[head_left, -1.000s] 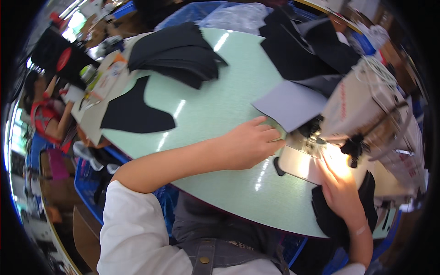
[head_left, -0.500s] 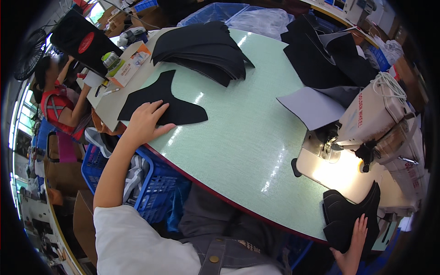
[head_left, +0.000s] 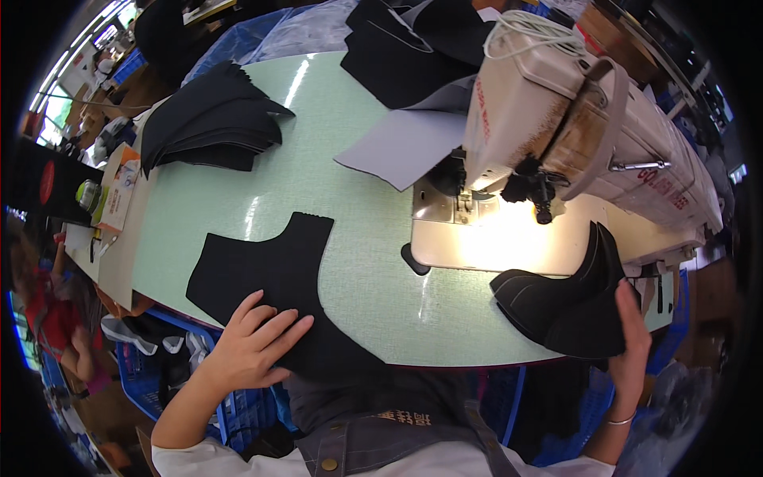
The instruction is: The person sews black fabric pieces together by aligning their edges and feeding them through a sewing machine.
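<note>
A black cut fabric piece (head_left: 270, 266) with a curved, waisted outline lies near the table's front edge at the left. On its lower part rests my left hand (head_left: 262, 342), fingers spread and slightly bent, pressing from above. At the right, a small stack of curved black pieces (head_left: 568, 310) with light edge lines lies in front of the sewing machine (head_left: 548, 119). My right hand (head_left: 633, 334) touches the stack's right edge with its fingers stretched out; its thumb is hidden. The machine's lamp lights its bed (head_left: 509, 242) brightly.
A fanned pile of black pieces (head_left: 211, 119) lies at the far left of the pale green table (head_left: 358, 262). Black and grey sheets (head_left: 405, 147) lie behind the machine. A blue basket (head_left: 246, 417) stands below the front edge. Another person (head_left: 52, 318) is at the left.
My left hand has drawn the black piece toward the front edge and turned it. My right hand has gone from lying on the stack to its right edge. The view has swung right.
</note>
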`<act>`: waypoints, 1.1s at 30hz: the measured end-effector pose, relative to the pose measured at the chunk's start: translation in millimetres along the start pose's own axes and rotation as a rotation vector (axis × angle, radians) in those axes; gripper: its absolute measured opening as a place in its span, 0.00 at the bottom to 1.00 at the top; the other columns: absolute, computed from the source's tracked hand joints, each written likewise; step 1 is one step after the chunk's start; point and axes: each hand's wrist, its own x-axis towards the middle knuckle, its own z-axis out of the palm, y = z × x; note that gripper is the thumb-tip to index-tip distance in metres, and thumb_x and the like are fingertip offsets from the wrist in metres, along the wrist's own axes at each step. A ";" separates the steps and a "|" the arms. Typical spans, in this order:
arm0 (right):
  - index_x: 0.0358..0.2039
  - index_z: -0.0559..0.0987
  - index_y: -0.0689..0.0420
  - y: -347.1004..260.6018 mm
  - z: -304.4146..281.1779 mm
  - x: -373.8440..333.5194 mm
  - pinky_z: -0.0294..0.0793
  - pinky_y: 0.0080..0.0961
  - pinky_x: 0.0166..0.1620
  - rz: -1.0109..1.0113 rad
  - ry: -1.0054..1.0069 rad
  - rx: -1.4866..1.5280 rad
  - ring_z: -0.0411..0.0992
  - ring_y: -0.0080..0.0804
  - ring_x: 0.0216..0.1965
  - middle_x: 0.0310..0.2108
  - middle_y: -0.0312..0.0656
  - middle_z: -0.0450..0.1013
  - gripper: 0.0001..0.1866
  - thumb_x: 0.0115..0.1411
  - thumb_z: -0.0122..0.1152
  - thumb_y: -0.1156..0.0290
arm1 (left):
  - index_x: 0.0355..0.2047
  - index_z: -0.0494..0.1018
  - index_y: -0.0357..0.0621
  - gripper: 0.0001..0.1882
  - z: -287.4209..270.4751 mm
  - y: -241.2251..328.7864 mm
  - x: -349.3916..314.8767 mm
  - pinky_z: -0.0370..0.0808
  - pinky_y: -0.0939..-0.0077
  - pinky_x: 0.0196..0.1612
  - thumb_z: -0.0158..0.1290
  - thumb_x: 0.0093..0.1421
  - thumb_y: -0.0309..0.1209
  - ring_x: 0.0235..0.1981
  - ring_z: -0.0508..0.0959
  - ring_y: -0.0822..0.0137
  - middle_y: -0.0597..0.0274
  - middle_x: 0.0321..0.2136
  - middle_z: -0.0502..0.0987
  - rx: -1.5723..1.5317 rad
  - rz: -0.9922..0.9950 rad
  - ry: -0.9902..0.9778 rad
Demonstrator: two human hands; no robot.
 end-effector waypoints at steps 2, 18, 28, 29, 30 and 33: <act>0.56 0.73 0.61 -22.7 -11.7 13.1 0.68 0.42 0.60 -0.133 0.135 -0.112 0.68 0.52 0.59 0.58 0.51 0.69 0.34 0.43 0.64 0.78 | 0.56 0.72 0.45 0.37 0.8 -5.0 10.7 0.63 0.50 0.61 0.60 0.43 0.41 0.47 0.71 0.54 0.55 0.47 0.72 -0.013 0.000 -0.039; 0.55 0.72 0.59 -47.8 43.7 105.2 0.68 0.39 0.57 -0.650 -0.486 -0.004 0.70 0.49 0.52 0.51 0.48 0.71 0.35 0.41 0.65 0.77 | 0.58 0.62 0.28 0.43 -2.8 34.8 115.4 0.64 0.53 0.63 0.65 0.42 0.30 0.63 0.61 0.37 0.29 0.63 0.53 -0.340 0.220 -0.073; 0.34 0.72 0.61 -82.4 61.6 127.6 0.68 0.29 0.35 -0.733 -0.239 -0.257 0.69 0.32 0.29 0.26 0.38 0.65 0.11 0.48 0.58 0.74 | 0.37 0.68 0.40 0.20 30.5 26.0 144.1 0.71 0.63 0.35 0.60 0.43 0.28 0.32 0.75 0.55 0.55 0.28 0.68 -0.122 0.025 0.228; 0.33 0.71 0.61 -79.7 66.9 127.6 0.67 0.28 0.33 -0.701 -0.205 -0.273 0.69 0.32 0.28 0.25 0.39 0.65 0.11 0.48 0.57 0.75 | 0.37 0.68 0.40 0.20 26.2 25.2 149.3 0.71 0.63 0.35 0.60 0.43 0.28 0.32 0.75 0.55 0.55 0.28 0.68 -0.117 0.031 0.230; 0.29 0.71 0.62 -76.6 74.0 126.3 0.67 0.27 0.31 -0.685 -0.185 -0.296 0.70 0.32 0.28 0.24 0.40 0.65 0.09 0.47 0.57 0.74 | 0.37 0.67 0.41 0.19 18.4 25.4 154.1 0.72 0.64 0.33 0.59 0.45 0.28 0.33 0.76 0.55 0.55 0.29 0.68 -0.243 0.036 0.210; 0.24 0.71 0.60 -70.6 92.0 116.9 0.68 0.29 0.33 -0.649 -0.087 -0.384 0.71 0.33 0.30 0.23 0.40 0.65 0.06 0.46 0.56 0.73 | 0.37 0.63 0.42 0.21 3.6 22.6 163.2 0.73 0.65 0.31 0.61 0.46 0.30 0.32 0.76 0.54 0.55 0.31 0.70 -0.398 0.059 0.122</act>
